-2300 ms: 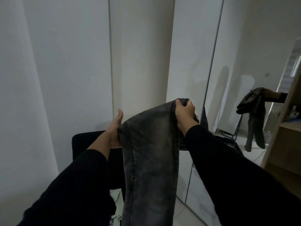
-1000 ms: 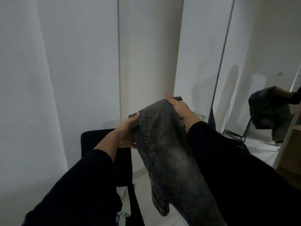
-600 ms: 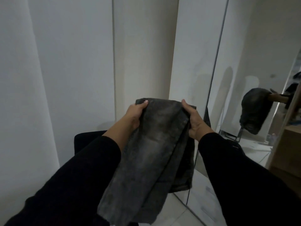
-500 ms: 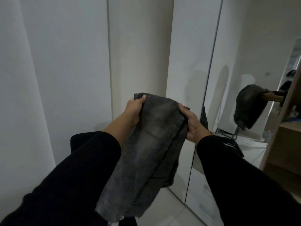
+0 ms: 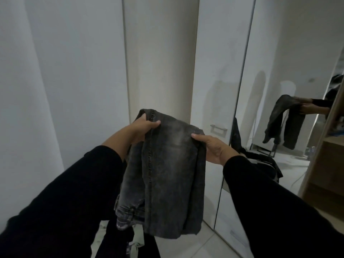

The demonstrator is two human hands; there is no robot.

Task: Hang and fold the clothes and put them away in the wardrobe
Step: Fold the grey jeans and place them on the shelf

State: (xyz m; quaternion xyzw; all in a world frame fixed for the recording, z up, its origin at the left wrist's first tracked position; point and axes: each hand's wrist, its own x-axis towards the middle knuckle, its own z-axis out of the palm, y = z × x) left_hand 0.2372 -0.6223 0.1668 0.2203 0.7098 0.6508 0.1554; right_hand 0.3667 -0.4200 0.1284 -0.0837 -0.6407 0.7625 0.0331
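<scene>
You are gripping the grey jeans with your left hand and right hand, left of the mirror door. They are now hanging doubled, shorter than before, nearly ready for the wardrobe.

Faded grey-black jeans — black sleeves

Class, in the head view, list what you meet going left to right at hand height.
Left hand → grey jeans → right hand → cupboard handle → jeans' reflection in the mirror.
</scene>
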